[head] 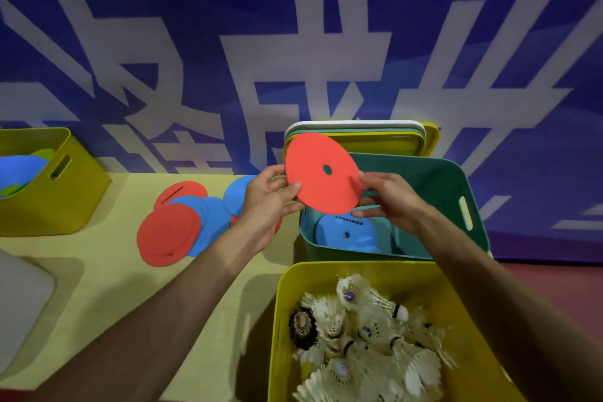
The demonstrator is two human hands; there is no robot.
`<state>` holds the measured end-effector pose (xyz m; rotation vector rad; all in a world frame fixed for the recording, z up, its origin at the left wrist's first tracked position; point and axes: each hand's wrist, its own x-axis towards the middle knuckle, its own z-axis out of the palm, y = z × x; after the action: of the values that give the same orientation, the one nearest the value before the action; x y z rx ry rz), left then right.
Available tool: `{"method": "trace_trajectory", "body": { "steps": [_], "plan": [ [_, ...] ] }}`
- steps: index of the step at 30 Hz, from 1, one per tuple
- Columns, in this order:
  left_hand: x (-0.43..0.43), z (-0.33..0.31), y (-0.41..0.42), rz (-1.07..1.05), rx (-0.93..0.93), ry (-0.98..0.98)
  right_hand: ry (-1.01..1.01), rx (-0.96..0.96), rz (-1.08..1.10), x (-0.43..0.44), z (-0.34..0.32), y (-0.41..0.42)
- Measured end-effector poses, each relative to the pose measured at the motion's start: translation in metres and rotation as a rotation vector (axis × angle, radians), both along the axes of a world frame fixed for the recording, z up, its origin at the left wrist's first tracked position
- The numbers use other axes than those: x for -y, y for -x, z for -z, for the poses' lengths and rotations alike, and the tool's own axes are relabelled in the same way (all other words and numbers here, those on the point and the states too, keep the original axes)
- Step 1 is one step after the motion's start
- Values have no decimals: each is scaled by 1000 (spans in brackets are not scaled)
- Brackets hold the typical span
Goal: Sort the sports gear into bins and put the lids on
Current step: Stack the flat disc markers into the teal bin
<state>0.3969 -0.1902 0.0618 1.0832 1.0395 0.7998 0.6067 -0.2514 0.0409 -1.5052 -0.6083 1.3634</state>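
Note:
Both hands hold one flat red disc (321,170) with a small centre hole, tilted above the left rim of the teal bin (437,192). My left hand (270,199) pinches its left edge with the thumb on the face. My right hand (388,199) grips its right edge. A blue disc (350,232) lies inside the teal bin. More red and blue discs (182,222) lie overlapping on the yellow table to the left.
A yellow bin (293,297) holding several feather shuttlecocks stands at the front. Stacked lids (359,132) lean against the blue wall behind the teal bin. Another yellow bin (55,192) with coloured discs sits far left. A grey lid corner (19,303) shows at the left edge.

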Motion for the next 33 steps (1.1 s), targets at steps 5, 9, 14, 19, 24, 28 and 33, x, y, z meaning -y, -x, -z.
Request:
{"method": "trace_trajectory", "body": {
  "steps": [5, 9, 14, 19, 24, 28, 33],
  "plan": [
    [5, 5, -8, 73, -83, 19, -43, 76, 110, 24, 2, -14],
    [12, 8, -12, 90, -96, 47, -49, 182, 145, 36, 7, -26],
    [8, 8, 5, 23, -113, 62, 51, 335, 210, 34, 25, -42],
    [1, 1, 27, -88, -75, 12, 288, 541, 78, 20, 64, -41],
    [-6, -3, 50, -85, -80, -15, 323, 618, -14, -6, 83, -26],
    [-5, 6, 59, -77, -115, 12, 357, 645, -100, -16, 93, -13],
    [-9, 14, 70, -58, -139, 16, 417, 812, -169, -15, 93, -17]
  ]
}}
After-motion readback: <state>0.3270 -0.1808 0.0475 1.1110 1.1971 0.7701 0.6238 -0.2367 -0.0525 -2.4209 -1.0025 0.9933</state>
